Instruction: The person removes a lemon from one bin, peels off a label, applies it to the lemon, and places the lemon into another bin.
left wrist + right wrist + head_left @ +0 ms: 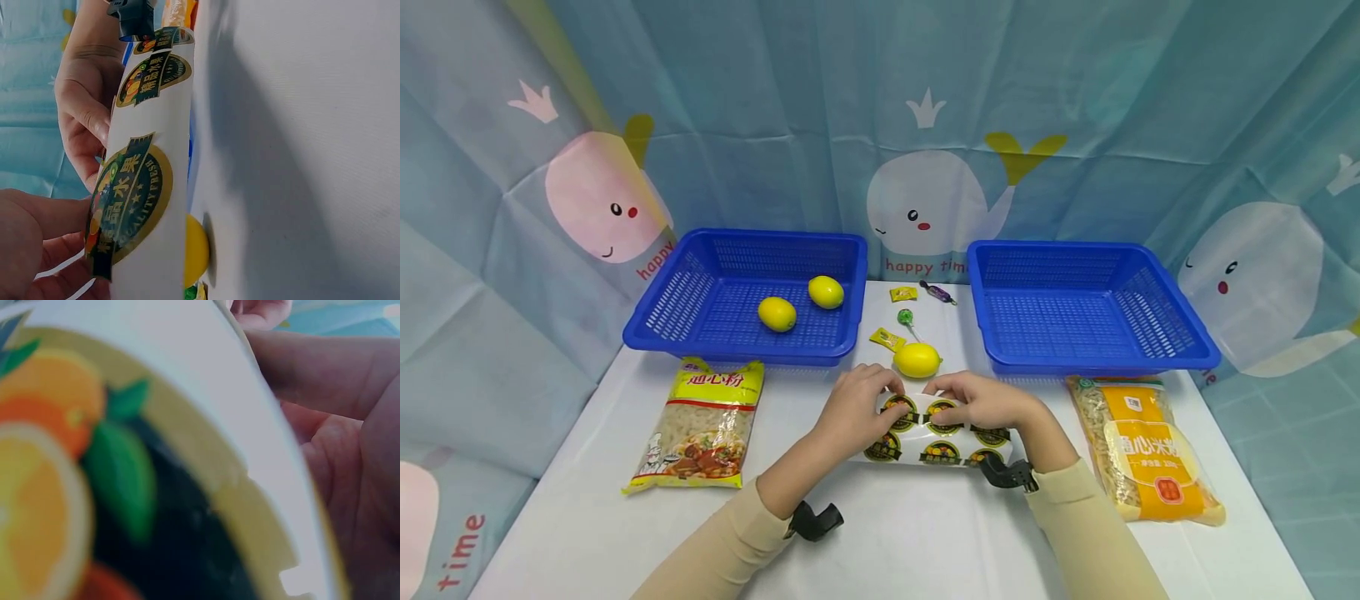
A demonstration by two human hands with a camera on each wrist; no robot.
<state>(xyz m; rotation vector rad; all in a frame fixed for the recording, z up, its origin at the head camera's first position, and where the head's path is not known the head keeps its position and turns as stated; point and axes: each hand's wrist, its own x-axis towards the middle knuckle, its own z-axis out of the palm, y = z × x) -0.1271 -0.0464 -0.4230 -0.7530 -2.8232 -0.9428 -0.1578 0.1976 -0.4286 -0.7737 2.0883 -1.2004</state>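
Only overhead: both baskets (1078, 308); close-up, just blurred sticker sheet (125, 487).

The sticker sheet (940, 437) is white with round dark green and gold labels, probably showing orange fruit. The lemon (917, 360) is yellow, both baskets (741, 346) blue, the bench (895, 533) white. The backdrop (880, 108) is teal, printed with pale whales.

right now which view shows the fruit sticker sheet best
The head view: the whole sticker sheet shows, pinched at its far edge by the left hand and the right hand. The left wrist view shows it edge-on; the right wrist view shows one blurred sticker.
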